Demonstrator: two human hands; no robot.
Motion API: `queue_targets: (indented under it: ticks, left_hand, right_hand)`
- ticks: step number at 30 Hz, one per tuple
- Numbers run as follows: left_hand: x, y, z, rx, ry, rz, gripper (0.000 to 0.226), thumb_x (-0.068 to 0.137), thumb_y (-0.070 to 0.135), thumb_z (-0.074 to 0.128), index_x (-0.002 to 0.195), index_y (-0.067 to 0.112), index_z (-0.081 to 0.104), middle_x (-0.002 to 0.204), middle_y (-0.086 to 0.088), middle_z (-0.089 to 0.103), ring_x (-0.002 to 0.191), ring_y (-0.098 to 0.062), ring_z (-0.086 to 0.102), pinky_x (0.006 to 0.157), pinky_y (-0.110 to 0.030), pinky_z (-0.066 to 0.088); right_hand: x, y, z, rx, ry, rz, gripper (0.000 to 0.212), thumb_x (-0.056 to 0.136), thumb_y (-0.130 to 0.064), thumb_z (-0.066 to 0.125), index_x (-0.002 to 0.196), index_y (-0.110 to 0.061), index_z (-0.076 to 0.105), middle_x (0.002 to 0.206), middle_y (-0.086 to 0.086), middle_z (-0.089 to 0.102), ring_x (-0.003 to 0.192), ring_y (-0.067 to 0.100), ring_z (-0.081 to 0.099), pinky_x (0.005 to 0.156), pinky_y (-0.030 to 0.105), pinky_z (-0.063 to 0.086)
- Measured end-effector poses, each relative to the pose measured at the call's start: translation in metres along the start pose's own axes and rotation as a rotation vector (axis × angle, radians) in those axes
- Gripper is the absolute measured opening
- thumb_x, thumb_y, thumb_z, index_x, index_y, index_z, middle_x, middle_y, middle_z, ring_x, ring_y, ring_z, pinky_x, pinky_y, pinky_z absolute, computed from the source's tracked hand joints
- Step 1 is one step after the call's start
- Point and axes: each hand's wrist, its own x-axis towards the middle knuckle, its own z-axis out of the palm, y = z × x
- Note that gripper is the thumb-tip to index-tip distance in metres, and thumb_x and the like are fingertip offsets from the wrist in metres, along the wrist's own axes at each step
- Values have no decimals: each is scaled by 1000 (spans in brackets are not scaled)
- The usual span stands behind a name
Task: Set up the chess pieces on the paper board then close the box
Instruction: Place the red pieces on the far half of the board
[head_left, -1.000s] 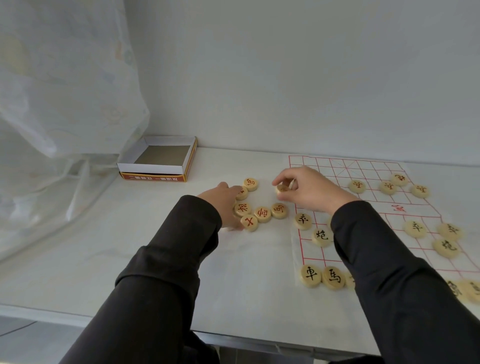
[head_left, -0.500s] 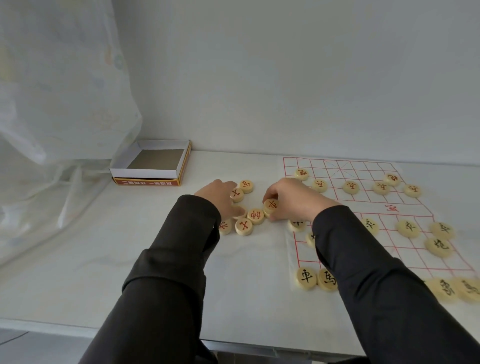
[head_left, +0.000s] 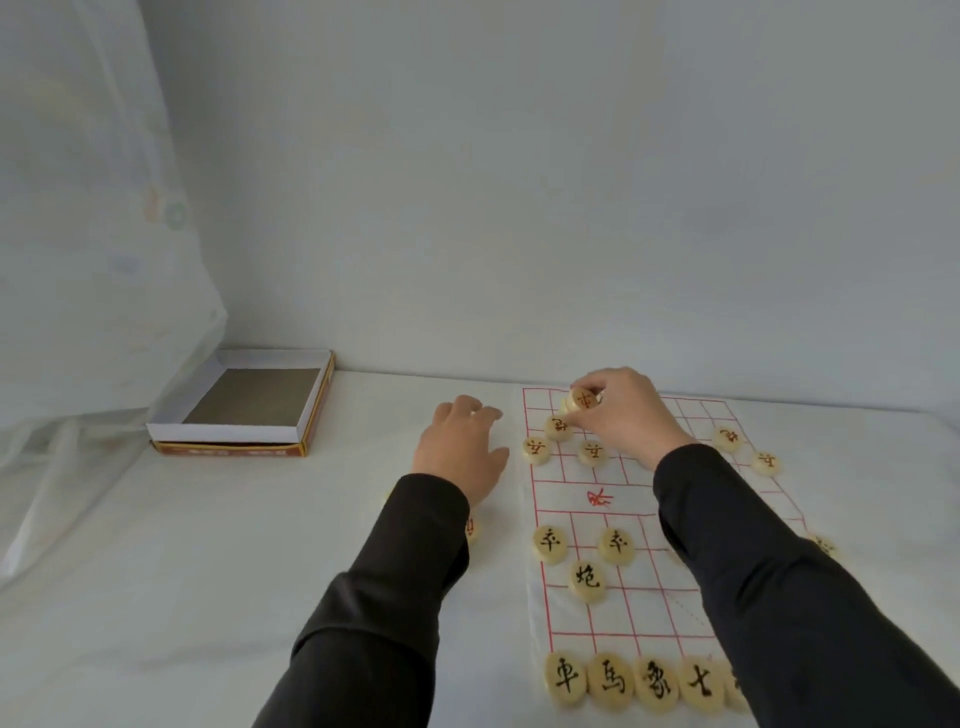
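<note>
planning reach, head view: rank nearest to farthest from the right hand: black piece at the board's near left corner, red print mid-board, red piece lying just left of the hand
1. red piece, just left of the right hand
2. red print, mid-board
3. black corner piece, near left corner

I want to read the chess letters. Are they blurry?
Head view: black letters on the round pale wooden pieces in the near row read sharply; the red-lettered piece pinched in the right hand looks softer; light is even, no glare.

White table (head_left: 208, 571): open box (head_left: 223, 432) far left, paper board (head_left: 639, 493) right, well apart.
</note>
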Motion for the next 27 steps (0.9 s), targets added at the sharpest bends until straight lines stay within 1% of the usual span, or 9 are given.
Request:
queue_targets:
  ticks: [2,4,7,10,12,17,21,27]
  left_hand:
    - [9,-1,0,0,-19,-23,49,93,28,49,140,21,38,146,-1,33,135,-19,27,109,-32,32]
    - [15,-1,0,13,-32,-34,50,93,29,49,141,21,36,147,-2,31,137,-20,25,110,-33,30]
    - [22,-2,0,50,-37,-37,52,94,31,48,143,21,33,149,-2,28,139,-21,21,112,-34,27]
    - [25,0,2,70,-32,-22,53,94,31,48,143,22,32,151,-3,26,141,-21,18,113,-35,25]
    - [25,2,6,70,-44,-5,53,94,32,48,143,22,32,151,-2,26,141,-21,17,113,-35,24]
    - [26,3,11,80,-69,3,53,94,33,49,143,23,32,151,-3,25,141,-21,17,113,-35,23]
    - [26,2,10,72,-58,8,53,94,33,49,143,23,33,151,-3,25,141,-21,16,113,-35,22]
    - [26,-1,8,70,-53,-3,52,94,33,48,142,23,33,151,-3,25,141,-22,17,114,-36,22]
  right_hand:
    - [15,0,-2,-28,52,-6,37,79,-17,73,115,-14,63,114,1,61,100,15,55,85,24,43]
    - [30,1,-1,-114,56,-27,40,81,-19,71,118,-15,60,118,2,59,104,19,56,88,27,45]
    - [49,7,4,-223,5,-44,38,82,-19,68,119,-13,60,119,4,59,105,21,56,91,29,46]
    - [59,11,12,-276,-40,-55,35,84,-18,66,118,-11,61,119,6,61,106,23,56,91,30,45]
    - [63,12,20,-297,-25,-71,35,85,-19,64,119,-12,60,118,5,61,106,23,57,90,29,44]
    - [64,19,39,-344,1,-60,29,86,-16,59,115,-15,60,111,5,62,101,23,58,82,26,41]
    - [64,18,41,-373,33,-78,32,88,-14,58,120,-14,57,115,5,61,104,23,57,85,26,42]
    - [64,15,40,-392,48,-82,34,88,-18,58,122,-16,55,112,5,63,100,23,59,82,28,45]
